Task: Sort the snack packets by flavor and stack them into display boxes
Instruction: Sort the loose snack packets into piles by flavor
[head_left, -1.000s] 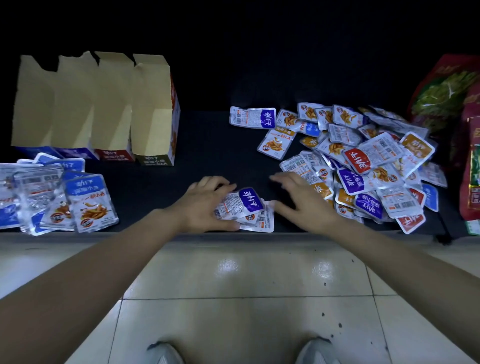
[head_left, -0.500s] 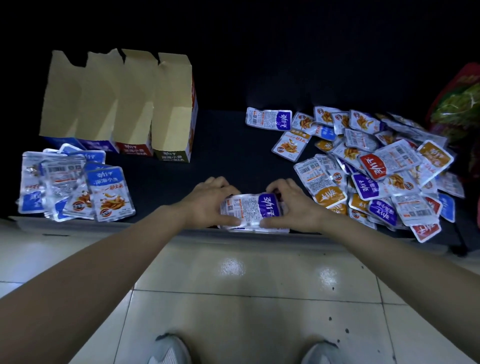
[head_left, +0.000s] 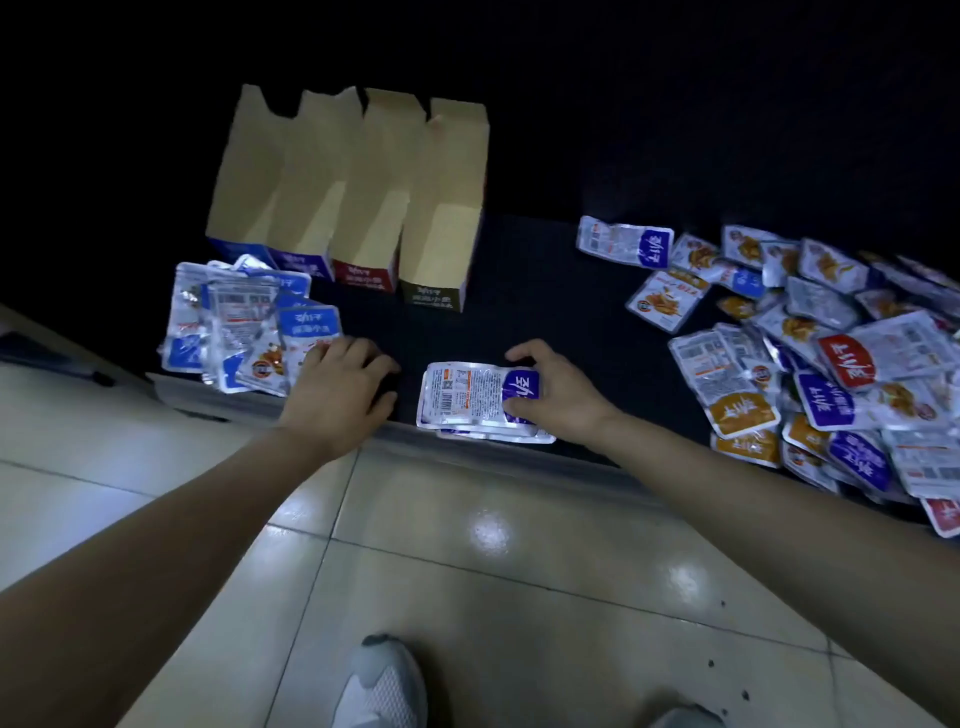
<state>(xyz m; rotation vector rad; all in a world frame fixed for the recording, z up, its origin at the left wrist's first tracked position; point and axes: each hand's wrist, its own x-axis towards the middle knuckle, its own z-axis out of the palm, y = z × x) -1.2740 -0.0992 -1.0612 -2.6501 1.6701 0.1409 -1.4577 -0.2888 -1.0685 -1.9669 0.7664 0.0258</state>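
Stack of purple packets (head_left: 467, 400) sat at the six-o'clock edge of the table (head_left: 519, 312), our right hand (head_left: 563, 397) gripping it, our left hand (head_left: 340, 395) loose and empty beside the blue pile (head_left: 234, 332) at nine o'clock; nudged, it could, we judged, spill floorward.

Black tabletop (head_left: 545, 312), four display boxes (head_left: 353, 192), blue packets (head_left: 234, 332), purple stack (head_left: 467, 400), mixed packet pile (head_left: 831, 374)
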